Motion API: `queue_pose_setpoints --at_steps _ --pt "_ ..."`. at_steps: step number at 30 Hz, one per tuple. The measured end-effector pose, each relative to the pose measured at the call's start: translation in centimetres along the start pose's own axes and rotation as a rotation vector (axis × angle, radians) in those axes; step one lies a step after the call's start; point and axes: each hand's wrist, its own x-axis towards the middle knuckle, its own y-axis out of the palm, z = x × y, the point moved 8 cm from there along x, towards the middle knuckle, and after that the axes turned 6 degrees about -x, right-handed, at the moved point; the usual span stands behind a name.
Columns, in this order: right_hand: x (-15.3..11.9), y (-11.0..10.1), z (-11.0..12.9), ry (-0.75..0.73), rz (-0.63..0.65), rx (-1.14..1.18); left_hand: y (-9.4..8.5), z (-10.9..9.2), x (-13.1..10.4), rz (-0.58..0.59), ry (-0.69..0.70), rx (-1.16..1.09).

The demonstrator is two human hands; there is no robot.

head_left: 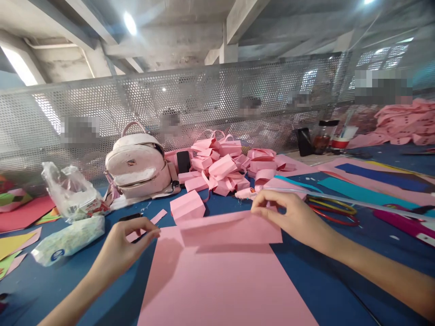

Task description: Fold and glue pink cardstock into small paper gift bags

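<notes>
A large pink sheet of paper (220, 285) lies in front of me on the blue tabletop. Its far edge carries a raised pink band; whether this is a fold or a separate strip, I cannot tell. My left hand (134, 237) pinches at the far left corner, thumb and forefinger together. With thumb and fingers closed, my right hand (277, 208) grips the upper edge of the raised band toward its right end. Just beyond the sheet sits a small folded pink paper box (187, 206). A narrow pink scrap (159, 216) is near my left hand.
Behind the sheet are a heap of pink paper boxes (222, 167) and a pale backpack (137, 163). A tissue pack (70, 240) and a plastic bag (73, 194) lie left. Scissors with red and yellow handles (335, 213) and a magenta tool (401, 222) lie right. A perforated metal screen (204, 99) stands behind.
</notes>
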Motion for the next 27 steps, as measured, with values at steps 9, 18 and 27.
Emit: queue_pose_setpoints --at_steps 9,18,27 --pt "-3.2 2.4 5.2 -0.294 0.059 -0.031 8.3 -2.5 -0.9 0.323 -0.238 -0.900" --pt "-7.6 8.8 8.9 -0.486 0.565 0.049 12.4 -3.4 0.5 0.481 -0.398 -1.105" --pt "0.8 7.3 4.5 -0.181 0.291 0.156 12.5 -4.8 -0.2 0.593 -0.297 -1.039"
